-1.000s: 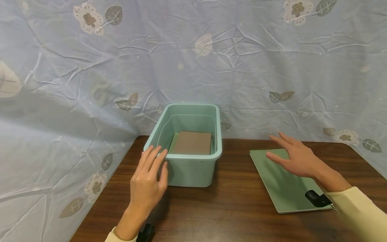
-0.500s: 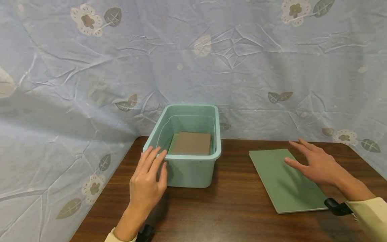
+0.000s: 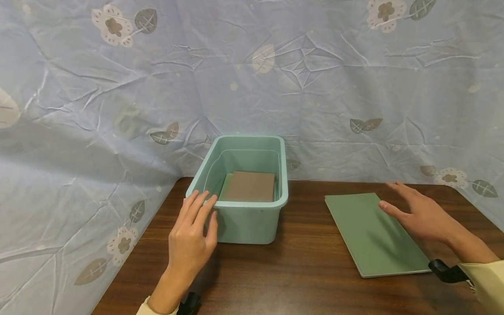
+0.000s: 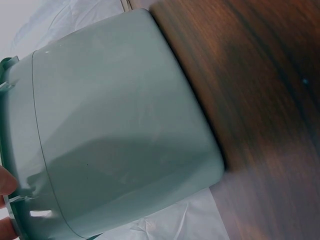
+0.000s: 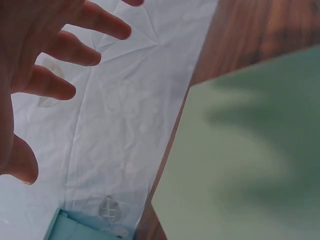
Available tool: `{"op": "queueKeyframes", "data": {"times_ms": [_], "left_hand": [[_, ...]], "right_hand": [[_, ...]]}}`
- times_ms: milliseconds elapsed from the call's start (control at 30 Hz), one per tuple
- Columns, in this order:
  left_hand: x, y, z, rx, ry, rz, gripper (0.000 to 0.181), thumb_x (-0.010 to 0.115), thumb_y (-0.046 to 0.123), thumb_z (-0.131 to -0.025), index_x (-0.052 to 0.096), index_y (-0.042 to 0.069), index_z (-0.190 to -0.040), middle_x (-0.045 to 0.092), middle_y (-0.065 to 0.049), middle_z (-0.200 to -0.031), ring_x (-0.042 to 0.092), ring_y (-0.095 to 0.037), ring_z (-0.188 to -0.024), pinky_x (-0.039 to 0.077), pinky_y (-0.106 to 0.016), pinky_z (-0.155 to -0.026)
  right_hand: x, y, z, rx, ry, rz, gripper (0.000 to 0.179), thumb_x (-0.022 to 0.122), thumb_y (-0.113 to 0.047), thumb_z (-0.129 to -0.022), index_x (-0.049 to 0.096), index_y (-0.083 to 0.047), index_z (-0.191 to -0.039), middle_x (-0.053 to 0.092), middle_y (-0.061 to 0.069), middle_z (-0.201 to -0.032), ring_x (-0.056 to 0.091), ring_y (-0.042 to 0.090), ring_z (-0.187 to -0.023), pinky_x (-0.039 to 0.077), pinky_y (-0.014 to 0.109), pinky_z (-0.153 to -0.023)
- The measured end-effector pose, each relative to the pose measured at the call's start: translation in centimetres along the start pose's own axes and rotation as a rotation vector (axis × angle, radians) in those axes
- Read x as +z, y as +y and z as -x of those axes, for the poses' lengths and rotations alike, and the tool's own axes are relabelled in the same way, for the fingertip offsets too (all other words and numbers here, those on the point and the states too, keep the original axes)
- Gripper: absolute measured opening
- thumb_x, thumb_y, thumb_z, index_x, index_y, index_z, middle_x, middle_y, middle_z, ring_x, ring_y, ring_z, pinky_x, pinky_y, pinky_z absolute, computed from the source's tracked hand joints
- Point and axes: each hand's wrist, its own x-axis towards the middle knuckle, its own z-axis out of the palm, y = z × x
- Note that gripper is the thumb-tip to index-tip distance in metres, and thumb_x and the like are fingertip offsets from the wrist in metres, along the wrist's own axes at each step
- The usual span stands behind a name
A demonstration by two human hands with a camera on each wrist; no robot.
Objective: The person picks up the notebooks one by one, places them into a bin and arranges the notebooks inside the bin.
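A pale green plastic bin stands upright on the table, holding a flat brown square-cornered piece over a green one. My left hand is at the bin's near left corner, its fingers relaxed and resting at the rim; the left wrist view catches only fingertips beside that rim. To the right lies a thin green rectangle, like a notebook or pad, with light edges. Over its right side hovers my right hand, fingers spread and holding nothing; its shadow falls on the green surface.
The dark wooden table ends at a pale blue floral curtain behind and on the left. Bare wood separates the bin from the green rectangle. Each wrist carries a black strap.
My right hand has moved right and slightly down, away from the middle of the green rectangle, uncovering more of it. The left hand, bin and green rectangle stay put.
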Motion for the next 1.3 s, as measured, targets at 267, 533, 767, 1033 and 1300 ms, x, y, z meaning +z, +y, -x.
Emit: {"op": "queueKeyframes", "data": {"times_ms": [267,533,767,1033,1300], "left_hand": [[0.0,0.0,0.0,-0.001,-0.001,-0.002,0.035,0.066,0.005,-0.086,0.068,0.003,-0.122,0.067,-0.016,-0.125,0.059,-0.038,-0.124,0.048,-0.052,-0.107],[-0.1,0.0,-0.1,0.004,0.008,0.001,0.035,0.066,0.005,-0.087,0.069,0.003,-0.121,0.068,-0.016,-0.124,0.059,-0.039,-0.122,0.048,-0.05,-0.108],[-0.1,0.0,-0.1,0.001,0.007,0.001,0.035,0.066,0.004,-0.086,0.069,0.003,-0.121,0.068,-0.016,-0.124,0.059,-0.039,-0.122,0.049,-0.051,-0.106],[-0.1,0.0,-0.1,-0.003,-0.005,0.0,0.035,0.066,0.005,-0.086,0.069,0.003,-0.121,0.067,-0.016,-0.125,0.059,-0.039,-0.122,0.049,-0.051,-0.107],[-0.2,0.0,-0.2,-0.003,-0.006,0.001,0.036,0.067,0.005,-0.086,0.068,0.003,-0.122,0.067,-0.016,-0.125,0.059,-0.038,-0.123,0.048,-0.05,-0.108]], "right_hand": [[0.9,0.7,0.6,-0.003,-0.013,-0.043,0.082,0.048,-0.059,-0.097,0.02,-0.014,-0.159,0.017,0.03,-0.16,0.026,0.06,-0.137,0.032,0.076,-0.095],[2.5,1.2,1.3,0.012,-0.045,-0.06,0.081,0.047,-0.059,-0.097,0.023,-0.011,-0.158,0.017,0.031,-0.16,0.027,0.06,-0.136,0.034,0.077,-0.092],[4.0,2.1,1.6,0.02,-0.059,-0.051,0.08,0.047,-0.058,-0.098,0.028,-0.005,-0.155,0.023,0.034,-0.157,0.032,0.06,-0.133,0.036,0.076,-0.092],[4.5,2.4,2.1,0.066,-0.11,-0.12,0.079,0.043,-0.058,-0.1,0.025,-0.006,-0.156,0.026,0.035,-0.155,0.035,0.061,-0.132,0.042,0.073,-0.088],[3.9,3.4,2.0,0.178,-0.213,-0.345,0.08,0.032,-0.06,-0.102,0.015,-0.007,-0.159,0.018,0.035,-0.157,0.024,0.062,-0.136,0.045,0.068,-0.088]]}}
